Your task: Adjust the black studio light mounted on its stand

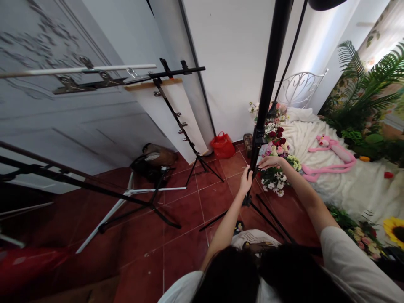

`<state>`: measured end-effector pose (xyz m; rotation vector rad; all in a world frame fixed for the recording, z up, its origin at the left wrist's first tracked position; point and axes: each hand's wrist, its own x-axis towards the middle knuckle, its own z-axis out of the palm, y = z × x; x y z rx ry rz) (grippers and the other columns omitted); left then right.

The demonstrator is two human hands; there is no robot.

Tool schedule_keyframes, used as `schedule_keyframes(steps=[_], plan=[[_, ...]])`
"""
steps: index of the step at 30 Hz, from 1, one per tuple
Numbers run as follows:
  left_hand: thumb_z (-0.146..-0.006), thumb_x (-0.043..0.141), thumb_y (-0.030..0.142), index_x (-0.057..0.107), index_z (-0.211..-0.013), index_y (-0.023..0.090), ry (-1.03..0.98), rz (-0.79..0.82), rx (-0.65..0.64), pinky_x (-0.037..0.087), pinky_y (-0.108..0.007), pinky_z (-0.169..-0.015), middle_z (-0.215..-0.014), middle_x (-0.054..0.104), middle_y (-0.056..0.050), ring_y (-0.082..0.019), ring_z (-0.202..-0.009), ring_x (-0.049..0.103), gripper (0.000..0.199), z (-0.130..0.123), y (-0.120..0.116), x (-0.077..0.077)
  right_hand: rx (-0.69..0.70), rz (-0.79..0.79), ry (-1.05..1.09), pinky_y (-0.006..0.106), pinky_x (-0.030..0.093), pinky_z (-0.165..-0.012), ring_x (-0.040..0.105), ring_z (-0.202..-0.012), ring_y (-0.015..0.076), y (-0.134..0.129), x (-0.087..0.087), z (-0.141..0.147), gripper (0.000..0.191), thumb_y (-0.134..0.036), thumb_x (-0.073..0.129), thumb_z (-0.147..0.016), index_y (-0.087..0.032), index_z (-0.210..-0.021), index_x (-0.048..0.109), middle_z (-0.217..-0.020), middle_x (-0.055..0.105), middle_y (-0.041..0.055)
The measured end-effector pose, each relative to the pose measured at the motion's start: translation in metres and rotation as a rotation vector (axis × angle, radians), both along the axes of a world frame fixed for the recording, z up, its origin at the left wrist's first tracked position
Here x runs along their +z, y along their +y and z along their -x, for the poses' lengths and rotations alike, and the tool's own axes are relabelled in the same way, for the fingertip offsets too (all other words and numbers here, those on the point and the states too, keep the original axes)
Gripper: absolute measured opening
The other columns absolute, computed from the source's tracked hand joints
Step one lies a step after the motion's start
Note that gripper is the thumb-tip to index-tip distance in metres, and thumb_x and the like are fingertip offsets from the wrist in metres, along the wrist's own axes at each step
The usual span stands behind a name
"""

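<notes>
A black light stand [268,80] rises upright in front of me, its legs spread on the floor. My left hand [246,180] is closed around the lower part of its pole. From the right side, my right hand [270,162] reaches to the same pole slightly higher, fingers pinched on a small dark part of the stand that is mostly hidden. Beside the pole hangs a black cable [292,52] with a dark piece at its lower end. At the top right, a dark round lamp part [326,3] shows only in part.
Left of me, a black backdrop stand [176,110] with clips carries a white sheet [158,115]. Other stand legs [107,219] spread over the red tiles [183,214]. Flowers [276,147], a bed with a white cover [334,189] and a pink plush toy [339,151] are right; a red bag [222,145] stands by the wall.
</notes>
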<state>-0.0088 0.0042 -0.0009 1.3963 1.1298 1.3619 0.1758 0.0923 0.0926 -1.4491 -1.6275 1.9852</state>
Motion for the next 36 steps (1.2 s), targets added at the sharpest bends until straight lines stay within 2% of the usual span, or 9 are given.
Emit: schedule_keyframes(steps=[10,14,17,20,23,26,28,30,36], plan=[[-0.09,0.036,0.054,0.051,-0.123,0.02,0.029,-0.027,0.035,0.036,-0.04,-0.108,-0.127,0.057,-0.01,-0.021,-0.123,0.05,0.05,-0.005,0.003,-0.012,-0.012,-0.539,-0.106,0.029,0.052,-0.071,0.067,-0.071,0.0204,-0.018,-0.001,0.004,0.042,-0.036,0.084,-0.046,-0.013,-0.078,0.071,-0.069,0.071,0.0052],[-0.091,0.034,0.053,0.051,-0.123,0.02,0.036,-0.046,0.012,0.037,-0.039,-0.107,-0.125,0.059,-0.009,-0.02,-0.121,0.052,0.049,-0.004,0.001,-0.008,0.027,-0.678,-0.182,0.034,0.053,-0.074,0.067,-0.072,0.0219,-0.028,0.011,0.008,0.038,-0.037,0.082,-0.051,-0.012,-0.078,0.069,-0.07,0.07,0.0056],[-0.091,0.035,0.054,0.051,-0.123,0.02,0.034,-0.026,0.011,0.038,-0.038,-0.107,-0.126,0.058,-0.009,-0.02,-0.122,0.051,0.049,-0.004,0.001,-0.007,-0.004,-0.811,-0.071,0.036,0.052,-0.084,0.067,-0.089,0.0233,-0.037,0.043,0.014,0.054,-0.038,0.083,-0.053,-0.014,-0.098,0.066,-0.093,0.07,0.0082],[-0.089,0.036,0.056,0.052,-0.123,0.02,0.035,0.006,0.03,0.037,-0.038,-0.107,-0.127,0.057,-0.01,-0.021,-0.124,0.05,0.052,-0.005,0.002,-0.009,-0.151,-0.993,0.152,0.036,0.051,-0.091,0.061,-0.105,0.0226,-0.049,0.091,0.03,0.077,-0.042,0.082,-0.057,-0.018,-0.124,0.052,-0.119,0.062,0.01],[-0.089,0.035,0.058,0.05,-0.124,0.019,0.047,0.009,0.041,0.034,-0.04,-0.11,-0.129,0.056,-0.011,-0.021,-0.125,0.049,0.054,-0.006,0.003,-0.011,-0.296,-1.123,0.259,0.036,0.051,-0.093,0.059,-0.11,0.0225,-0.058,0.137,0.053,0.082,-0.045,0.079,-0.063,-0.019,-0.132,0.043,-0.122,0.059,0.0105],[-0.09,0.033,0.056,0.048,-0.126,0.02,0.061,0.012,0.022,0.032,-0.04,-0.111,-0.131,0.054,-0.01,-0.021,-0.127,0.047,0.053,-0.004,0.0,-0.008,-0.36,-1.169,0.277,0.035,0.053,-0.091,0.061,-0.107,0.0218,-0.064,0.157,0.07,0.078,-0.049,0.073,-0.069,-0.019,-0.133,0.041,-0.116,0.061,0.0095],[-0.091,0.033,0.054,0.045,-0.13,0.021,0.063,0.001,-0.007,0.031,-0.039,-0.113,-0.135,0.051,-0.009,-0.02,-0.129,0.045,0.052,-0.002,-0.004,-0.004,-0.393,-1.17,0.268,0.034,0.054,-0.089,0.062,-0.104,0.0211,-0.066,0.151,0.075,0.075,-0.049,0.072,-0.071,-0.019,-0.132,0.043,-0.111,0.062,0.0083],[-0.091,0.036,0.052,0.039,-0.136,0.023,0.061,-0.04,-0.048,0.029,-0.039,-0.114,-0.14,0.046,-0.008,-0.019,-0.133,0.041,0.053,0.0,-0.008,-0.001,-0.425,-1.155,0.249,0.033,0.055,-0.087,0.063,-0.101,0.0204,-0.069,0.13,0.076,0.072,-0.047,0.072,-0.07,-0.018,-0.131,0.045,-0.106,0.064,0.007],[-0.089,0.043,0.049,0.039,-0.135,0.021,0.091,-0.096,-0.028,0.03,-0.042,-0.113,-0.139,0.047,-0.011,-0.021,-0.132,0.042,0.054,-0.002,-0.01,-0.007,-0.457,-1.031,0.104,0.033,0.055,-0.083,0.067,-0.093,0.0216,-0.086,0.032,0.074,0.067,-0.043,0.075,-0.068,-0.019,-0.126,0.05,-0.098,0.068,0.0053]])
